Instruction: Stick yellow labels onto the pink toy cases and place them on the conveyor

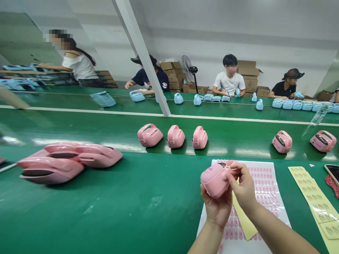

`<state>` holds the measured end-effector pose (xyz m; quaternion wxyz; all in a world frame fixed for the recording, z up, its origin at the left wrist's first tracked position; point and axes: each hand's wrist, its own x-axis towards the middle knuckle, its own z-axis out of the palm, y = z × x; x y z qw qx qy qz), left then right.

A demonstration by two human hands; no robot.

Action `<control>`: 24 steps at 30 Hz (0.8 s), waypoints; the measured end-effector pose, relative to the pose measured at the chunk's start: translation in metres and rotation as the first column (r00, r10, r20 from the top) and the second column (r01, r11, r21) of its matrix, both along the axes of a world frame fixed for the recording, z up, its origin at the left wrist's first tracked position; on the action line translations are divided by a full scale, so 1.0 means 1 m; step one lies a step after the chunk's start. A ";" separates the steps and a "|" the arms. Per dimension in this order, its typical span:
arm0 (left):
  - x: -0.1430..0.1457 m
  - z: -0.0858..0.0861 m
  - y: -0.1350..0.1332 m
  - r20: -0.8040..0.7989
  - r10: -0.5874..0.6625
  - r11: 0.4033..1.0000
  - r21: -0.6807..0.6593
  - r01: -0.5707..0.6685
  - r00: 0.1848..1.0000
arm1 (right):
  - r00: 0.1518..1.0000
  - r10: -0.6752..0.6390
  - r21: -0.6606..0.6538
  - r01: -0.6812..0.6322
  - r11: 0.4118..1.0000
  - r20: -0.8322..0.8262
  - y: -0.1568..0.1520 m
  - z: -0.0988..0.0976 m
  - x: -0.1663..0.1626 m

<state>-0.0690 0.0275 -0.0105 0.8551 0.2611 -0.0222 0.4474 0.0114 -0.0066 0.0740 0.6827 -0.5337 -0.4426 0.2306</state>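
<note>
My left hand (218,210) is closed around the underside of a small pink handled device (214,179) with a rounded casing and a dark window. It is raised above the bench and tilted. My right hand (244,187) is at the device's right side, thumb and fingers pinched together by the round end of its handle; whatever is between the fingertips is hidden. Below both hands lies a white sheet of pink oval stickers (265,178). A yellow backing strip (245,220) rests on that sheet, partly covered by my right hand.
Several pink devices stand on the belt (238,137) beyond the bench, and a pink cluster (66,160) sits at left. Yellow sticker strips (308,190) and a phone (333,173) lie right. Across a white rail (225,119), several people handle blue devices (178,98). A slanted post (144,58) rises there.
</note>
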 end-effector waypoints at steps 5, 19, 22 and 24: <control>0.000 -0.003 0.001 -0.064 0.010 1.000 -0.018 -0.011 0.998 | 0.862 -0.111 0.036 0.108 0.994 0.494 0.000 -0.004 0.012; -0.018 0.020 0.014 0.077 0.088 0.938 -0.343 -0.056 0.993 | 0.880 0.043 -0.337 0.136 0.932 0.473 0.075 -0.052 0.080; -0.014 0.030 0.016 -0.066 0.215 0.914 -0.339 -0.225 0.974 | 0.905 0.024 -0.281 0.106 0.954 0.424 0.073 -0.054 0.075; -0.011 0.036 0.014 -0.239 0.307 0.887 -0.279 -0.368 0.921 | 0.925 -0.003 -0.248 0.105 0.963 0.381 0.069 -0.048 0.076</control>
